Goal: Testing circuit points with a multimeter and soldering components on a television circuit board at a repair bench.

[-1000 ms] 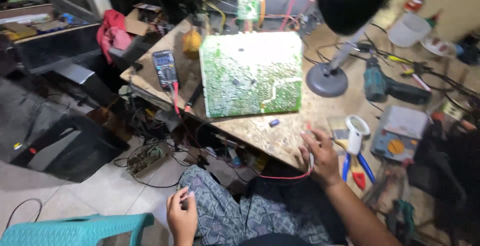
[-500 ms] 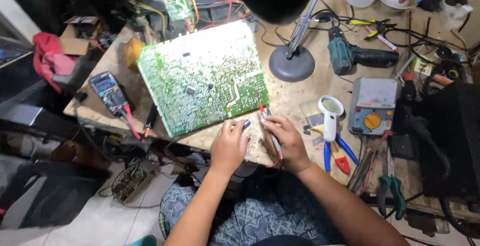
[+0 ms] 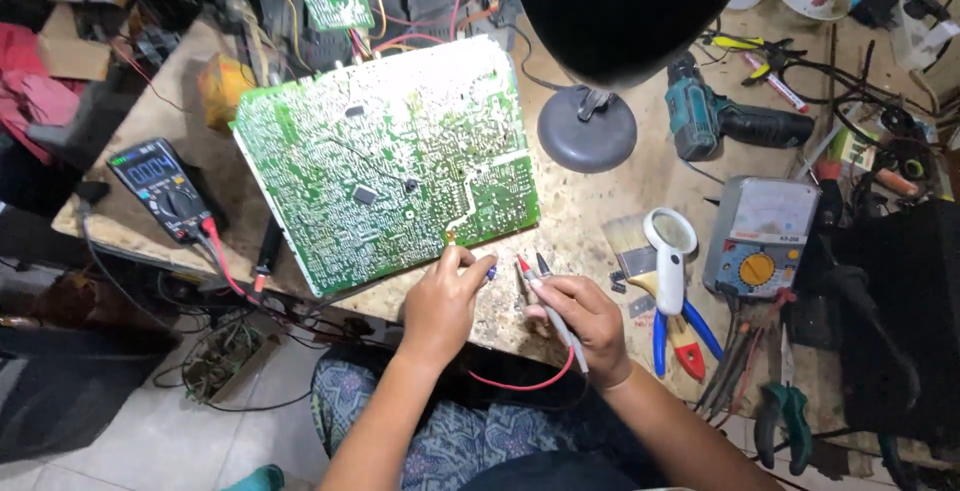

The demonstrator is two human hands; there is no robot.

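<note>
At the near edge of the workbench (image 3: pixel 590 221), I see my left hand (image 3: pixel 440 301) pinching a small blue-tipped part (image 3: pixel 490 272) between thumb and fingertips, just off the near right corner of the large green circuit board (image 3: pixel 385 166). My right hand (image 3: pixel 585 316) is closed around two meter probes (image 3: pixel 535 276), one red-tipped and one black, their points aimed up toward the board; a red lead (image 3: pixel 515 383) loops from them below the bench edge. The board lies solder side up, tilted across the middle of the bench. A digital multimeter (image 3: pixel 160 191) sits near the left edge, its leads trailing toward me. Right of my hands lie a white magnifying glass (image 3: pixel 670 251), a paintbrush (image 3: pixel 630 246) and blue-handled pliers (image 3: pixel 685 336), with an analog meter (image 3: pixel 762 236) beside them. A lamp base (image 3: pixel 587 134) stands behind the board's right side, and a teal cordless drill (image 3: pixel 730 121) lies toward the far right.
</note>
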